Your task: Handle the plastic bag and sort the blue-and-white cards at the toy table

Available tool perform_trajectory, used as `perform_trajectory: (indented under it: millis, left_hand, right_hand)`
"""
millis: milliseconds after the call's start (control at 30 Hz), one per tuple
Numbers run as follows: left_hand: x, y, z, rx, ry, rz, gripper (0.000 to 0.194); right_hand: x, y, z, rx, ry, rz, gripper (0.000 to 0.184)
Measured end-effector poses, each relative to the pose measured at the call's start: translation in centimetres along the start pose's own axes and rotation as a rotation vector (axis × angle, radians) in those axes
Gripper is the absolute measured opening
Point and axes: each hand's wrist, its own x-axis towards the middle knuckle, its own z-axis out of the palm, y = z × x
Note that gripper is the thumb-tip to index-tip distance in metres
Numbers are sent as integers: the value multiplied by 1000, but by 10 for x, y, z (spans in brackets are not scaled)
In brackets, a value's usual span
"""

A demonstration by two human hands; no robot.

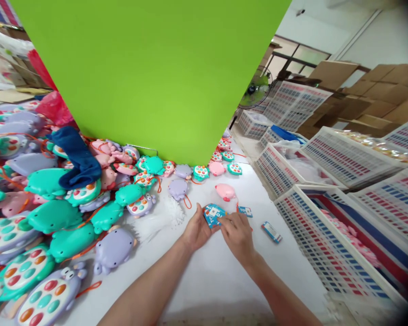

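Observation:
My left hand is closed around the lower left of several blue printed cardboard tags, which lie fanned out in it. My right hand pinches at the right edge of these tags; its fingertips partly cover what they grip. Just beyond my right hand another blue tag lies on the table, beside an orange cord. A pink whale-shaped toy lies a little farther off. To the right rests a small stack of tags, apart from both hands.
A big heap of green, purple and pink button toys covers the left of the white table. A dark blue cloth lies on it. A tall green panel stands at the back. Plastic crates line the right side.

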Motion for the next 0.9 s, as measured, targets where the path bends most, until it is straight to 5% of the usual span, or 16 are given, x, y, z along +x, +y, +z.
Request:
perform_trajectory:
  millis: [233, 400, 567, 733, 833, 900]
  left_hand:
    - [0, -3, -2, 16, 26, 61, 34]
    - [-6, -3, 2, 95, 13, 98, 64]
    - [-6, -3, 0, 140, 30, 111, 61]
    - [-3, -5, -6, 193, 145, 103, 48]
    - [-3, -2, -5, 243, 174, 95, 50]
    - [-2, -1, -5, 259, 171, 101, 52]
  right_hand:
    - [3, -22, 4, -189, -151, -4, 19]
    - [3, -27, 3, -153, -157, -1, 19]
    - [0, -32, 0, -46, -226, 18, 22]
    - [16, -1, -3, 232, -237, 95, 14]
    - [35, 34, 19, 150, -157, 157, 14]
    - [47, 53, 42, 85, -238, 149, 18]
